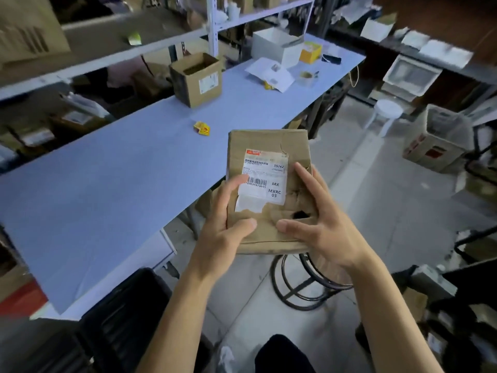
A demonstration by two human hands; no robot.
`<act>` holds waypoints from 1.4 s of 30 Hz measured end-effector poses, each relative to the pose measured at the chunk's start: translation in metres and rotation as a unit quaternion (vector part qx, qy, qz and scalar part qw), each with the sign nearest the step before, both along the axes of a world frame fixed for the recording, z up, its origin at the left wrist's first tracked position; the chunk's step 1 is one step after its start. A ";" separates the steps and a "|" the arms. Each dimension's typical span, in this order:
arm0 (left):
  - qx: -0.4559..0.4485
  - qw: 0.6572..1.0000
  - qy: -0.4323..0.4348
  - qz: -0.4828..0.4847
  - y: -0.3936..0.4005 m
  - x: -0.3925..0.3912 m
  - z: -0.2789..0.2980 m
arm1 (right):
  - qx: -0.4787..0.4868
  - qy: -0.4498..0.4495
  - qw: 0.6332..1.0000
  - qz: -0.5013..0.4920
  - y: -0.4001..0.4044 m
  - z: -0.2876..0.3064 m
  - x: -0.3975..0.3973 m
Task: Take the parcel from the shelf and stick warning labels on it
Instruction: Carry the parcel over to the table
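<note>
A dented brown cardboard parcel [269, 146] with a torn white shipping label is held in the air beside the table's right edge. My left hand [228, 224] grips its lower left side, thumb on the front. My right hand [320, 219] grips its lower right side, fingers spread over a crushed hole. A small yellow and red item, perhaps warning labels [201, 128], lies on the light blue table [107, 184], to the upper left of the parcel.
An open cardboard box [196, 79], a white box [277, 47], a yellow box [310, 52], papers [270, 74] and a tape roll [308, 76] sit farther along the table. Shelves [107, 49] run behind it. A black stool [304, 284] stands below the parcel; boxes clutter the floor at right.
</note>
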State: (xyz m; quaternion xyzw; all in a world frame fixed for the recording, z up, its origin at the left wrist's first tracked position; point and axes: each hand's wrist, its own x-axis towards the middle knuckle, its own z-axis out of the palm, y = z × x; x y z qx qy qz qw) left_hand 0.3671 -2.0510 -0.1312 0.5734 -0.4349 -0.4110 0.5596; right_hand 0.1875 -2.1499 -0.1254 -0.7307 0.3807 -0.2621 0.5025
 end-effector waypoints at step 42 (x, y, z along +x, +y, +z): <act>0.054 0.939 0.039 0.338 -0.296 0.246 -0.059 | 0.011 0.079 0.932 0.355 -0.390 -0.062 0.355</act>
